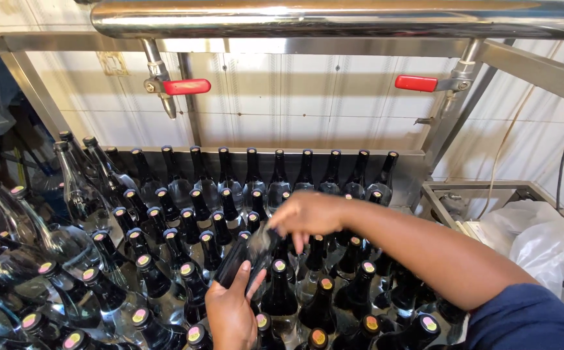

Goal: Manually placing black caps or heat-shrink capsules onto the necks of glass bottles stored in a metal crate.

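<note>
Right now the dark bottle [246, 256] lies tilted between my two hands, lifted just above the packed bottles, its body slanting down toward my left hand and its upper end up under my right. My left hand [230, 311] is curled round the lower part, thumb on one side and fingers wrapped on the other, closed firmly on the glass. My right hand [308, 214] is bent over the upper end with the fingers hooked down around it; I cannot see the neck or cap beneath them, so I judge it a closed grip on the bottle's top rather than a loose touch.

What worries me most is the glass slipping: it looks glossy and perhaps wet, and held at a slant it could slide out of my left palm and strike the capped bottles [165, 259] standing directly underneath. They stand shoulder to shoulder, touching, so one knock could chip a neck or tip a neighbour. My right forearm [424, 253] also reaches across the rows on that side, close over their tops, and a careless sweep could catch a cap.

Behind the rows runs a steel back wall [411, 168], and above it a steel pipe [334, 19] with two red-handled valves [188, 86], well clear of my hands. To my left clear bottles [68, 246] lean at angles.
</note>
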